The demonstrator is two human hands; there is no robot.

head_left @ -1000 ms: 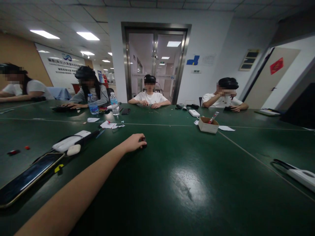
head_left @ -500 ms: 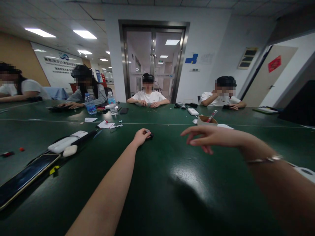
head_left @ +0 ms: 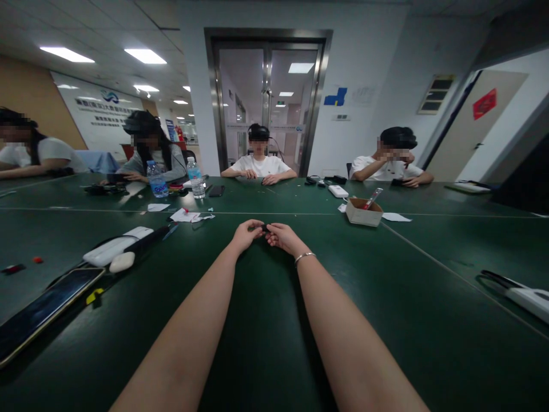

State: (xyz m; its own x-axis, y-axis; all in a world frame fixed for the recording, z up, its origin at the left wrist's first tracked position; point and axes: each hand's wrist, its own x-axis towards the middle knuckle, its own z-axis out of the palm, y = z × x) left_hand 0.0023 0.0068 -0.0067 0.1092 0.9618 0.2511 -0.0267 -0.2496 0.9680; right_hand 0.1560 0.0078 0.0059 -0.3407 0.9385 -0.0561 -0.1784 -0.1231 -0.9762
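Note:
Both my hands meet over the middle of the dark green table (head_left: pixel 266 320). Between them is a small black object (head_left: pixel 265 228), mostly covered by fingers and too small to name. My left hand (head_left: pixel 247 235) is closed and pinches it from the left. From the right, my right hand (head_left: pixel 283 236) has its fingertips closed on the same piece, a metal bangle (head_left: pixel 305 257) round the wrist.
Left lie a phone (head_left: pixel 47 312), a white power bank (head_left: pixel 118 246) and a white earbud case (head_left: pixel 122 262). Farther off are two water bottles (head_left: pixel 157 180), paper scraps (head_left: pixel 185 216) and a small cardboard box (head_left: pixel 364 213). Several people sit across the table.
My right hand has come left and down from above the table to join my left hand at the small black object. Its spread fingers have closed. My left hand has barely moved.

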